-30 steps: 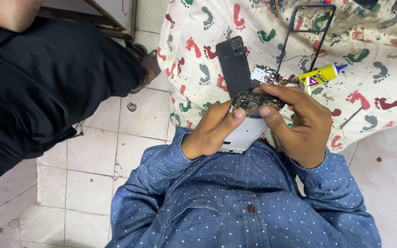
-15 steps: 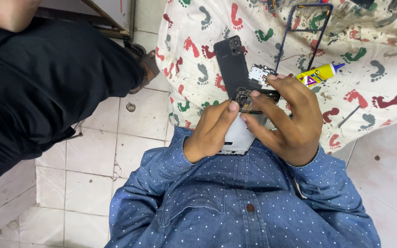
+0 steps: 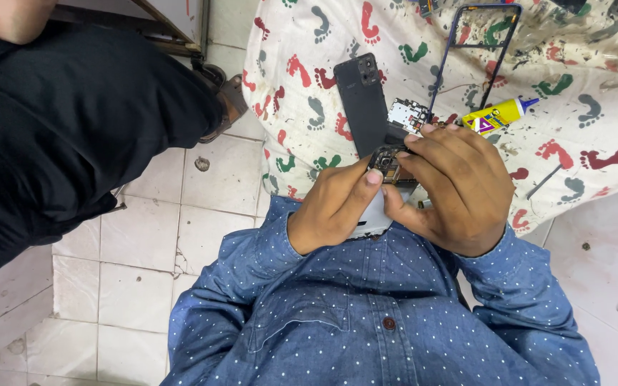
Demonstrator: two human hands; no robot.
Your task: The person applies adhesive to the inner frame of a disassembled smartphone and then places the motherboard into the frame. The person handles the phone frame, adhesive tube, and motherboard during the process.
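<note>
Phone camera module (image 3: 386, 163) was pinched by left hand (image 3: 334, 204) and right hand (image 3: 459, 189) over footprint-patterned cloth (image 3: 581, 107), beside 1 yellow glue tube (image 3: 498, 114).

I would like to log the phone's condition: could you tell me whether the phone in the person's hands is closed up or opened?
Opened: the dark back cover lies apart on the footprint-patterned cloth.

A small yellow glue tube (image 3: 496, 116) with a blue cap and a purple-and-red label lies on the footprint-patterned cloth (image 3: 581, 86), just beyond the right hand (image 3: 459, 187).
</note>
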